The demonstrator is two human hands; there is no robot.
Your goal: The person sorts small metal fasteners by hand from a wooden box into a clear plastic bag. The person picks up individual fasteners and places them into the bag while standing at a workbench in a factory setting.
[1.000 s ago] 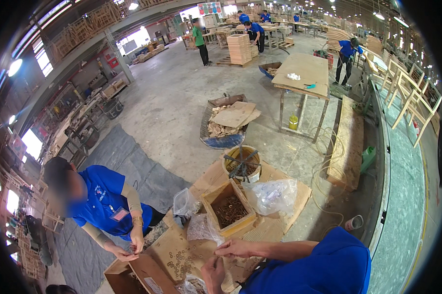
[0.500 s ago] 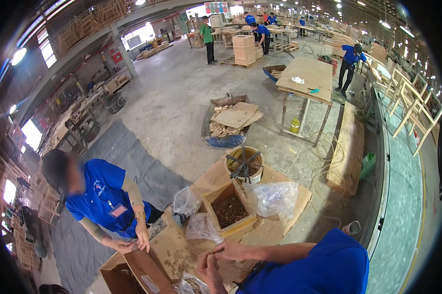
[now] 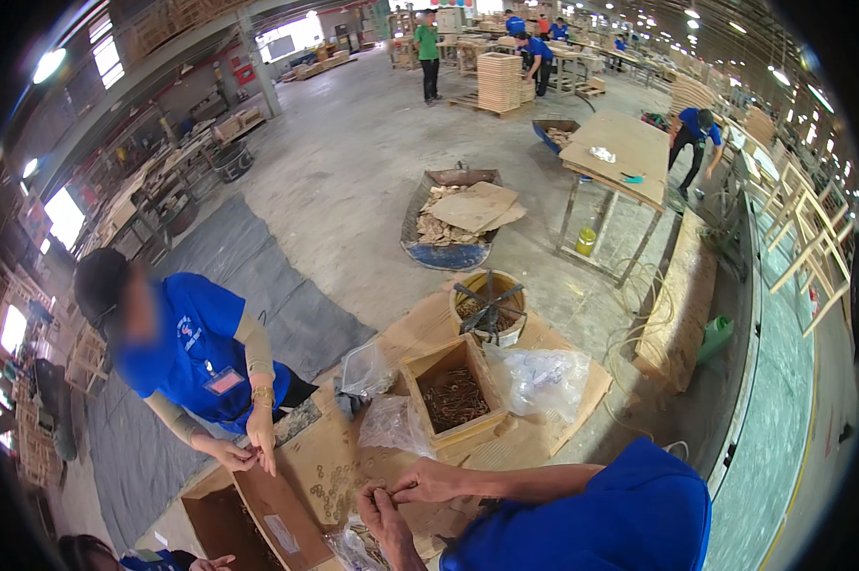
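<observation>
Fingers: right hand (image 3: 427, 483) and left hand (image 3: 384, 514) pinch together; item between them too small to tell.
Beneath: small metal rings (image 3: 332, 487) on cardboard sheet (image 3: 325, 452).

Head view: worn high, tilted down and forward over the wooden box of screws (image 3: 455, 400); wide fisheye
Nearness: box close below; workshop stretching far beyond it

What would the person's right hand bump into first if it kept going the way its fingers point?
The right hand points left along the cardboard sheet. It would probably meet the scattered small metal rings first, then the open cardboard box. Depth is hard to judge.
</observation>
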